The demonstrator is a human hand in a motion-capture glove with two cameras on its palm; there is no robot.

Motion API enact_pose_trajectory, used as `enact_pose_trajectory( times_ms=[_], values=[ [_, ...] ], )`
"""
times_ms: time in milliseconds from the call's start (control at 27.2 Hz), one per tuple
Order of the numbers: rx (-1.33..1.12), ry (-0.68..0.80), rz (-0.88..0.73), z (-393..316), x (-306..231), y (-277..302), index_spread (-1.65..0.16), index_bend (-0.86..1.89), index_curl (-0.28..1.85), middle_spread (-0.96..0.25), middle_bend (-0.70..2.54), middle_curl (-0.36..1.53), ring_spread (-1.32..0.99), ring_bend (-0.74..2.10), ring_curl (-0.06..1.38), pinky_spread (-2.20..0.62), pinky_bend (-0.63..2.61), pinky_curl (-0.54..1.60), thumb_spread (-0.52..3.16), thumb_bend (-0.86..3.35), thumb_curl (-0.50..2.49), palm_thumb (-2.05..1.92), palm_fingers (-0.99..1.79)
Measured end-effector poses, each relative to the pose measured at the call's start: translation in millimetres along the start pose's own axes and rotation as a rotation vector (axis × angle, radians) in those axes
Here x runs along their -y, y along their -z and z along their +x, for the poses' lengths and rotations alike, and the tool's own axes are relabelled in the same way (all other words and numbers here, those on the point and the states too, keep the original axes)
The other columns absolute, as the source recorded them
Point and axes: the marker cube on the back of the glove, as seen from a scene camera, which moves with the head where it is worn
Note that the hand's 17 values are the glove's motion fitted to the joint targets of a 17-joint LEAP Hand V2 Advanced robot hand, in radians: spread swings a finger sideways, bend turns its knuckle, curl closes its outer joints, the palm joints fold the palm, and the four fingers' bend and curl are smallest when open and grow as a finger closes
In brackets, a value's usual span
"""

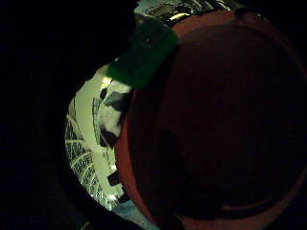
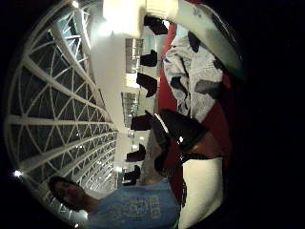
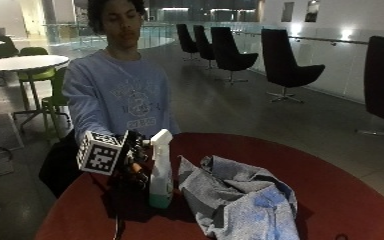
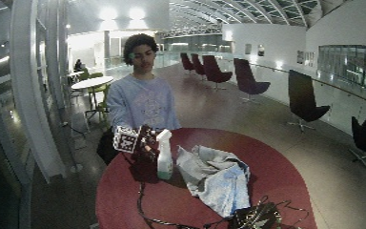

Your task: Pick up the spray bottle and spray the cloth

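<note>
A translucent plastic spray bottle with a white trigger head and green liquid low in its body (image 3: 160, 172) stands upright on the round dark-red desk (image 3: 338, 190). The black-gloved right hand (image 3: 133, 160) is pressed up to the bottle's neck from the person's side. Whether the fingers have closed round it I cannot tell, since the glove merges with shadow there.

Just beside the bottle, on its far side from the hand, lies 1 crumpled grey-blue cloth (image 3: 242, 197), soft and thickly folded, with a paler mottled patch on its near fold. In the little-finger palm view the desk fills most of the field, with a green blur (image 1: 143, 56) close by that may be the bottle.

The step appears to be taking hold of the bottle. To do it well, the fingers should wrap the narrow neck under the trigger head, index finger free for the lever, and lift straight up. The bottle is tall and slim, so a sideways nudge could tip it. The nozzle should then be aimed down at the cloth's broad middle.
</note>
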Motion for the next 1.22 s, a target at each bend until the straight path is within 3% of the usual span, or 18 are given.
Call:
enact_pose_trajectory(
  times_ms=[626, 994, 1215],
  values=[
    [0.022, -0.005, 0.190, 19, 66, -19, -0.41, 0.14, 0.17, 0.05, 0.35, 0.36, 0.07, 0.38, 0.30, 0.23, 0.51, 0.34, 0.99, -0.04, 0.31, 0.60, 0.30],
    [0.037, 0.063, 0.311, 19, 78, -21, -0.35, 0.10, 0.18, -0.06, 0.45, 0.41, -0.03, 0.64, 0.36, 0.23, 0.33, 0.29, 0.98, 0.07, 0.38, 0.80, 0.70],
    [0.114, 0.128, 0.268, 15, 78, -9, -0.36, 0.13, 0.21, -0.06, 0.41, 0.41, -0.06, 0.66, 0.39, 0.19, 0.35, 0.31, 0.98, 0.05, 0.42, 0.85, 0.85]
  ],
)
